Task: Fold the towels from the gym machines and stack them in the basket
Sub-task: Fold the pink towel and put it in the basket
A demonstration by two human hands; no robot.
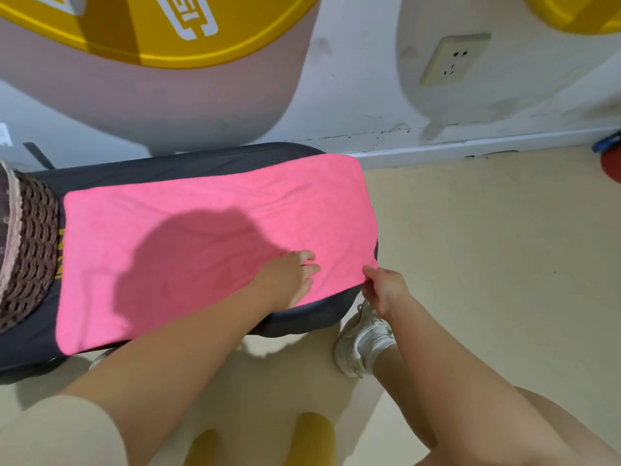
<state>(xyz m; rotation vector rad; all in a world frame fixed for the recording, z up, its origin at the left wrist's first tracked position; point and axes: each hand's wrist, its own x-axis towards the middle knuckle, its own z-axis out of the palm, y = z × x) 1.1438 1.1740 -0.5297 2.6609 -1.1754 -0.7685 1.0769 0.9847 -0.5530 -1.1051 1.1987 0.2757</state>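
Observation:
A bright pink towel (215,237) lies spread flat along a dark padded gym bench (188,166). My left hand (289,280) rests flat on the towel near its near right edge, fingers fairly straight. My right hand (383,287) pinches the towel's near right corner just past the end of the bench. A brown woven basket (30,243) with a pale lace rim stands on the bench at the far left, touching the towel's left end; what is inside it is hidden.
A white wall with a socket (453,58) runs behind the bench, with yellow weight plates (161,28) hanging above. Beige floor (487,247) spreads to the right. My white shoe (363,341) stands beside the bench end. A red and blue object (610,156) sits at the right edge.

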